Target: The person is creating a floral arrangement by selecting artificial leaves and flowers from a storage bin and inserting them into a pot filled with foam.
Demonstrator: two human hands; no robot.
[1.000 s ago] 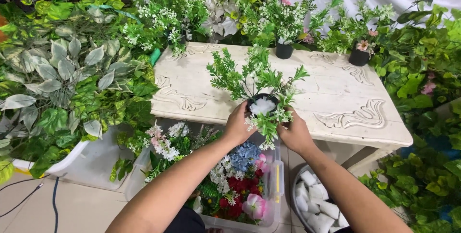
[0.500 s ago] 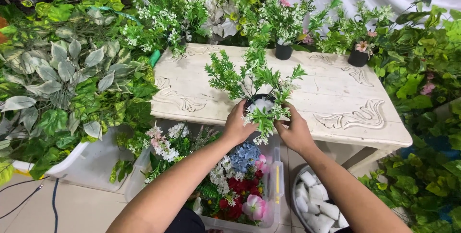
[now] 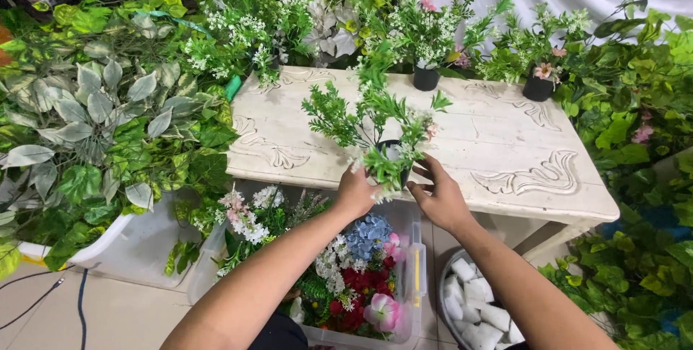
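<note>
View from above of 2 bare hands at the near edge of a whitewashed wooden table with carved scroll ornament (image 3: 505,141). The left hand (image 3: 355,193) and the right hand (image 3: 442,198) close from opposite sides around a small black pot of artificial green fern sprigs and tiny white blossoms (image 3: 390,154), which stands at the table's front edge, near its middle. Drooping foliage covers most of the pot, so only part of its dark rim shows; the left hand's fingertips are hidden behind the leaves, while the right hand's fingers (image 3: 432,168) lie spread against the pot's side.

At the far edge of the table stand 2 more black pots of greenery, one near the centre (image 3: 426,78) and one toward the right with a pink flower (image 3: 539,87).

Below the table edge, a clear plastic bin of mixed artificial flowers in blue, red, white and pink (image 3: 361,278) is partly screened by the left forearm. Beside it, a round basin of white foam blocks (image 3: 476,307) is cut off by the frame's lower edge. Masses of artificial leaves (image 3: 94,126) surround the table.
</note>
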